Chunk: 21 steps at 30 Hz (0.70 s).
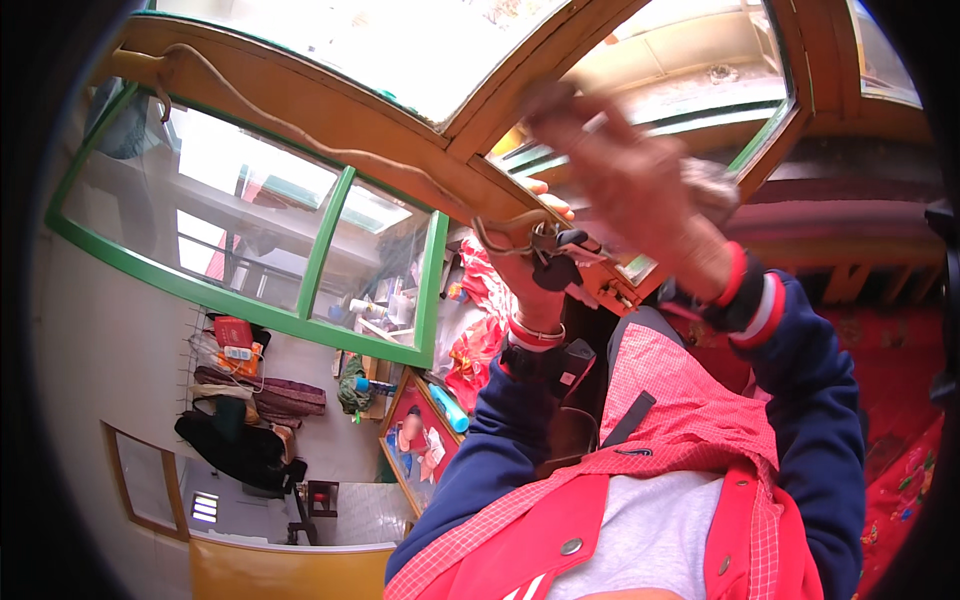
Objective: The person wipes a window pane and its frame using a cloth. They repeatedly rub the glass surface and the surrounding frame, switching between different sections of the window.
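Observation:
My left hand point(525, 274) is at the near end of an orange-brown wooden window frame point(420, 161), its fingertips curling over the frame's edge. Beside it, a dark clip-like object point(559, 262) and a metal fitting hang against the wood. Above and to the right, my right hand point(626, 169) is raised in front of a glass pane point(697, 75) and strongly blurred. A pale greyish thing point(712, 187) shows behind that hand; whether the hand holds it is unclear. A wavy cord or strip point(300, 135) runs along the frame.
A green-framed window sash point(307, 277) stands at the left. Below it are bags and clothes on a wire rack point(247, 375), a framed picture point(420, 435) and a blue bottle point(448, 409). Red fabric point(480, 330) lies beyond my left wrist, and red bedding point(892, 465) is at the right.

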### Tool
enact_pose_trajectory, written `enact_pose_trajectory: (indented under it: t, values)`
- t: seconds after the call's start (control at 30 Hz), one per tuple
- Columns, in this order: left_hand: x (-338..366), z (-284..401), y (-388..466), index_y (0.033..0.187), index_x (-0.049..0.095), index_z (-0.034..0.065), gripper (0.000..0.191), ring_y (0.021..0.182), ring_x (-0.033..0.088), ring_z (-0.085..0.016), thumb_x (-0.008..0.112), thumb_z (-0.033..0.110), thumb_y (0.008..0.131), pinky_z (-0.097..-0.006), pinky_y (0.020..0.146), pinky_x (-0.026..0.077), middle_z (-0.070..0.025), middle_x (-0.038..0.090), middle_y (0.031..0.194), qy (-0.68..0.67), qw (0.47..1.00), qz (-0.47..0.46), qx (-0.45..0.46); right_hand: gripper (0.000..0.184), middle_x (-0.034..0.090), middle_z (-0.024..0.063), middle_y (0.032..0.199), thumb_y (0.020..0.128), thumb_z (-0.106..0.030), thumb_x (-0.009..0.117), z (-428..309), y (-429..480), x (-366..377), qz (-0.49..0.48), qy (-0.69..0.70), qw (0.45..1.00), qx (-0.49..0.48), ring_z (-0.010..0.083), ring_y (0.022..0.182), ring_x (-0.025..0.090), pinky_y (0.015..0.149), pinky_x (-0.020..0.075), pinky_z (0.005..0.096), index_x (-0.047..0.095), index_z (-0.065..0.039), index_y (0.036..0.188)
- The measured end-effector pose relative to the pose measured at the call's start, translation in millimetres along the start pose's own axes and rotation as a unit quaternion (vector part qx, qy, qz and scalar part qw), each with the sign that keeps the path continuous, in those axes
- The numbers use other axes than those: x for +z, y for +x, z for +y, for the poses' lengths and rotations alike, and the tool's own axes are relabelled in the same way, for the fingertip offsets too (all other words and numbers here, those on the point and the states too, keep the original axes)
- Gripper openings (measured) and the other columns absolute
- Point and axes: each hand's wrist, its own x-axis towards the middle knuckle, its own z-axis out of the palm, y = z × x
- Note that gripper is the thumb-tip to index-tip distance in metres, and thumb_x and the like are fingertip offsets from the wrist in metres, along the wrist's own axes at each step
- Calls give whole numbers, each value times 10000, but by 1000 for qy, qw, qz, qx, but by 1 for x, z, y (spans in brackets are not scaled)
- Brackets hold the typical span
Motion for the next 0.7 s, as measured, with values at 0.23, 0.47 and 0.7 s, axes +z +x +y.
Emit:
enact_pose_trajectory:
  t: [0.23, 0.47, 0.7]
  values:
    - [12, 1, -1, 1435, 283, 104, 502, 1127, 533, -189, 436, 254, 982, -299, 894, 489, -91, 457, 1335, -74, 995, 61, -33, 323, 555, 73, 949, 715, -28, 648, -7, -10, 11, -72, 75, 995, 0, 264, 682, 625, 566, 515, 353, 646, -94, 1032]
    - [31, 13, -2, 1104, 486, 90, 464, 684, 585, -134, 327, 504, 969, -247, 574, 504, -54, 579, 833, 233, 967, 88, 49, 211, 535, 28, 849, 740, -63, 640, 0, 2, -19, -174, -13, 984, -47, 242, 610, 604, 496, 495, 341, 634, -111, 945]
    - [38, 9, 4, 1168, 448, 54, 405, 787, 601, -125, 375, 401, 975, -233, 657, 501, -58, 579, 999, 151, 982, 107, 28, 394, 569, 45, 945, 721, -50, 662, -13, -7, -2, -81, 8, 997, 1, 242, 665, 626, 537, 533, 323, 605, -101, 1108]
